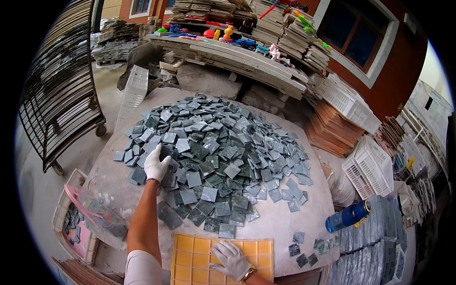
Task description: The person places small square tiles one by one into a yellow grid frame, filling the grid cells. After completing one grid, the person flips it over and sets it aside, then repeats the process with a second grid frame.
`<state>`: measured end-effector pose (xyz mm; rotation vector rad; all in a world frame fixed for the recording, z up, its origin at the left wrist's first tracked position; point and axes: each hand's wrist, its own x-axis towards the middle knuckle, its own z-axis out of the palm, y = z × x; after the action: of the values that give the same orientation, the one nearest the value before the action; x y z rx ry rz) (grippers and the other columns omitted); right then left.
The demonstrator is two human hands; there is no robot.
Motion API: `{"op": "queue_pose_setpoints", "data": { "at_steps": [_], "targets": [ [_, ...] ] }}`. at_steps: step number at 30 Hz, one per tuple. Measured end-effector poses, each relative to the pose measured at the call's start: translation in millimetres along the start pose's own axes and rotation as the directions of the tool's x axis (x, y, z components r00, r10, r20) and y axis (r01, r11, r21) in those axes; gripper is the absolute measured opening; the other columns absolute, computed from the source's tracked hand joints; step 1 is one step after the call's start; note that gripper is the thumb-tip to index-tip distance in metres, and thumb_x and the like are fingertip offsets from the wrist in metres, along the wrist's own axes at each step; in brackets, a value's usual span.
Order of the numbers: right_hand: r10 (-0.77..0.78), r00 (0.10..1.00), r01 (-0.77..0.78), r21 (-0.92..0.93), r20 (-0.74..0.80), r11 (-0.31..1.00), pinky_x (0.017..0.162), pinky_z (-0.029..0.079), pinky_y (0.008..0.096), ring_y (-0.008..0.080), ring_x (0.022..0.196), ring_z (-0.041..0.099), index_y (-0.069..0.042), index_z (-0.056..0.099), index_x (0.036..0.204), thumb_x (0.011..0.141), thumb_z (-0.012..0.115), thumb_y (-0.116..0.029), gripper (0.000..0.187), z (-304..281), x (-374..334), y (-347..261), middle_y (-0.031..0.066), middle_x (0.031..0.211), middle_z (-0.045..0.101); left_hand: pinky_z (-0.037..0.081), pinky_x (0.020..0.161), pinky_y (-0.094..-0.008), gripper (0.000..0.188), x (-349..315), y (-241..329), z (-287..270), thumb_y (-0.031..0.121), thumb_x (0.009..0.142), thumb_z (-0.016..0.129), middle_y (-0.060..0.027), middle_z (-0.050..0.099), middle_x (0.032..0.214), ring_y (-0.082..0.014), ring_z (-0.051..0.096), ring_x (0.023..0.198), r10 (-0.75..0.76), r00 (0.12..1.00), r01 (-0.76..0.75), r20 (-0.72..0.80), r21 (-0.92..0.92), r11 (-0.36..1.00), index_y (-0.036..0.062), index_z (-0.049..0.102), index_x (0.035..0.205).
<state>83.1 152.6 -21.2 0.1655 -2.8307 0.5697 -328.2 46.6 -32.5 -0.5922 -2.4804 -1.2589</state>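
Observation:
A broad heap of small square grey-green stone tiles [209,152] covers the middle of the pale table [299,237]. My left hand [156,164], in a white glove, reaches to the left side of the heap. Its thumb stands apart from its fingers, and no tile shows between them. At the near edge lies an orange grid tray [190,251] with pale dividing ribs; its visible squares hold no tiles. My right hand [232,260], also gloved, rests flat across the tray with fingers stretched to the left.
A blue bottle [348,216] lies at the right, by stacked grey tiles [365,251]. Several loose tiles [301,260] sit near the right front. Left are a clear plastic bag [102,213] and a bin [64,225]. White crates [368,166] stand right; small toys line a far slab [228,45].

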Motion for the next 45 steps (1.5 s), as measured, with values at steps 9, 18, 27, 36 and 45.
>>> {"op": "queue_pose_setpoints", "data": {
  "at_steps": [9,18,27,36,45],
  "targets": [
    [-0.018,0.998,0.019,0.03,-0.058,0.999,0.108,0.031,0.0429,0.0299,0.125,0.042,-0.006,0.053,0.123,0.087,0.059,-0.045,0.054,14,1,9,0.0131,0.127,0.049,0.041,0.096,-0.0384,0.045,-63,150,42,0.034,0.079,0.068,-0.0063,0.064,0.114,-0.0272,0.059,0.104,0.526,0.75,-0.521,0.401,-0.132,0.843,0.0124,0.061,0.118],
    [-0.067,0.995,0.062,-0.072,-0.079,0.996,0.11,0.026,0.0504,0.0342,0.135,0.031,-0.008,0.048,0.132,0.077,0.066,-0.037,0.064,35,-14,13,0.0143,0.143,0.038,0.02,0.105,-0.0648,0.106,-23,228,104,0.065,0.059,0.073,-0.0149,0.032,0.148,-0.0373,0.028,0.137,0.326,0.565,-0.737,0.758,0.286,0.612,0.0229,0.03,0.146],
    [-0.02,0.995,0.022,0.021,-0.093,1.0,0.111,0.024,0.0499,0.033,0.135,0.031,-0.008,0.046,0.133,0.076,0.068,-0.04,0.069,18,-11,3,0.0134,0.144,0.038,0.038,0.092,-0.0618,0.086,2,229,137,0.056,0.058,0.078,-0.0103,0.043,0.133,-0.0341,0.04,0.124,0.246,0.687,-0.612,0.684,0.361,0.704,0.0185,0.048,0.13],
    [-0.012,0.991,0.02,0.061,-0.136,0.998,0.11,0.026,0.0503,0.0333,0.133,0.033,-0.008,0.047,0.131,0.075,0.069,-0.038,0.067,15,-6,1,0.0144,0.141,0.04,0.048,0.091,-0.0393,0.049,27,186,134,0.037,0.071,0.074,-0.0121,0.058,0.117,-0.0322,0.054,0.111,0.509,0.633,-0.628,0.582,0.002,0.779,0.0108,0.064,0.11],
    [0.019,0.998,-0.013,0.097,-0.06,0.995,0.109,0.03,0.0423,0.0296,0.125,0.042,-0.006,0.052,0.125,0.087,0.059,-0.042,0.052,16,2,2,0.0134,0.128,0.049,0.039,0.099,-0.0497,0.052,-51,167,85,0.052,0.079,0.064,-0.0151,0.052,0.129,-0.0357,0.047,0.122,0.605,0.534,-0.748,0.591,-0.005,0.664,0.0129,0.065,0.115]
  ]
}}
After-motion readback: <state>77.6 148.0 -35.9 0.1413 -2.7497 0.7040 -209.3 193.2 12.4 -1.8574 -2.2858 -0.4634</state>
